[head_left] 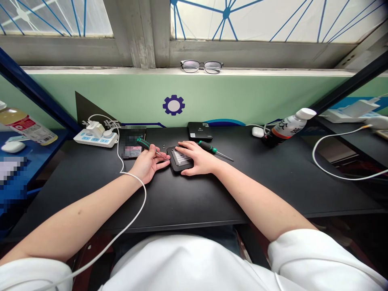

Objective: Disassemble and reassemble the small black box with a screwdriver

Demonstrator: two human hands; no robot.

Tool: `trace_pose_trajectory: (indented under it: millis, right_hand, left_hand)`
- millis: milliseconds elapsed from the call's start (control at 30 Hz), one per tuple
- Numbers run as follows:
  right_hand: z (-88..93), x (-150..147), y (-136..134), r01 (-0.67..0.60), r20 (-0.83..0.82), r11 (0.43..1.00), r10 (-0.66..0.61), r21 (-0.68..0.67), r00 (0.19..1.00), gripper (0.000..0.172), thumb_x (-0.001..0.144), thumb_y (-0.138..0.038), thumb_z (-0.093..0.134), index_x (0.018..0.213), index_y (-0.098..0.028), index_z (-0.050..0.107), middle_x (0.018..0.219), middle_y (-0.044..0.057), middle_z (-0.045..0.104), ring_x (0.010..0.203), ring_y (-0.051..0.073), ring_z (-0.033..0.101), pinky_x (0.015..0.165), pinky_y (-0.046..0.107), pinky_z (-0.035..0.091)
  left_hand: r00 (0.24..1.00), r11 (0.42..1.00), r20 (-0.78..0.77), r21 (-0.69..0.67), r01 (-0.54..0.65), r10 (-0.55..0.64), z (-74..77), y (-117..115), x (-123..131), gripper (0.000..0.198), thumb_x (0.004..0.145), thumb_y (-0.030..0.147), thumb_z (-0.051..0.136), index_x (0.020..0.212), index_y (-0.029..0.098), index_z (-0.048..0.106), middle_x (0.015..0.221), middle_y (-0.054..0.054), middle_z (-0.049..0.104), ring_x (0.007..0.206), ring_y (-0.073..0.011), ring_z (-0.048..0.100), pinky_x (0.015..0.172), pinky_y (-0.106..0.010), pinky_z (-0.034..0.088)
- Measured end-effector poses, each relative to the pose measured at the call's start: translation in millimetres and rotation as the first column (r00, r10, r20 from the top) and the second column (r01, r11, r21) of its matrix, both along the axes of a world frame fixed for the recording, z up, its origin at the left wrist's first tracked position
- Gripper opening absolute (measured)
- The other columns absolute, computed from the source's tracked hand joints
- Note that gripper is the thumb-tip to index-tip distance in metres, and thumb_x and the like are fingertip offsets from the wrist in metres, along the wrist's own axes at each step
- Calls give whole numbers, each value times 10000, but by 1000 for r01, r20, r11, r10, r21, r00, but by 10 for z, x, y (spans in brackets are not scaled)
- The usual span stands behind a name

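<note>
My left hand (149, 163) is closed around a green-and-black screwdriver (143, 143). Its thin shaft points right, and the tip meets the left edge of a black rectangular device (172, 165) with a pale label on top. Over the right part of that device lies my right hand (197, 158), fingers spread and pressing it to the table. A second green-and-black screwdriver (207, 147) rests just behind my right hand, its shaft pointing right. Tiny screws (164, 146) sit left of the device's far corner.
Behind stands a black box (200, 131). A phone (132, 151), a white power strip (96, 138) and its cable (133, 218) crossing my left forearm are on the left. A tilted bottle (289, 127) and white earbud case (257, 131) are at right. Glasses (201, 66) rest on the sill.
</note>
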State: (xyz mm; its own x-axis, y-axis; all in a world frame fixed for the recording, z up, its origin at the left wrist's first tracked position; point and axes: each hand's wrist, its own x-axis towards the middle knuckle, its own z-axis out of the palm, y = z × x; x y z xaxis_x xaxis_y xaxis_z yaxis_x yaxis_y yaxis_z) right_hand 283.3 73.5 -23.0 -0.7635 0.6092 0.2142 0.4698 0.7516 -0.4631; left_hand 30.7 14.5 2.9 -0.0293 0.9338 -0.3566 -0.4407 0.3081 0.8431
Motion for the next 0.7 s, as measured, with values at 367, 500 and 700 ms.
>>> trace_pose_trajectory:
  millis: [367, 500, 700]
  right_hand:
    - [78, 68, -15, -3, 46, 1000, 3, 16, 999, 1060, 803, -718, 825, 1677, -268, 429, 1690, 213, 468, 1555, 482, 419, 1253, 742, 369]
    - [180, 73, -85, 39, 104, 999, -41, 17, 994, 1127, 781, -699, 848, 1703, -271, 363, 1615, 213, 525, 1505, 476, 467, 1225, 721, 397]
    - [244, 47, -147, 47, 171, 999, -50, 24, 984, 1124, 802, -696, 817, 1719, -265, 330, 1731, 235, 400, 1529, 511, 420, 1215, 759, 350]
  left_hand:
    - [671, 986, -731, -9, 164, -119, 39, 4, -167, 479, 914, 478, 814, 586, 243, 554, 460, -26, 525, 582, -298, 701, 642, -359, 553]
    - [449, 987, -893, 75, 145, 2, 30, -31, -156, 552, 751, 365, 908, 428, 270, 470, 471, -59, 435, 1079, -515, 720, 1035, -536, 524]
    - [352, 995, -936, 48, 86, 15, -43, -32, -147, 576, 733, 416, 884, 434, 260, 416, 617, -133, 587, 1284, -567, 640, 1199, -662, 405]
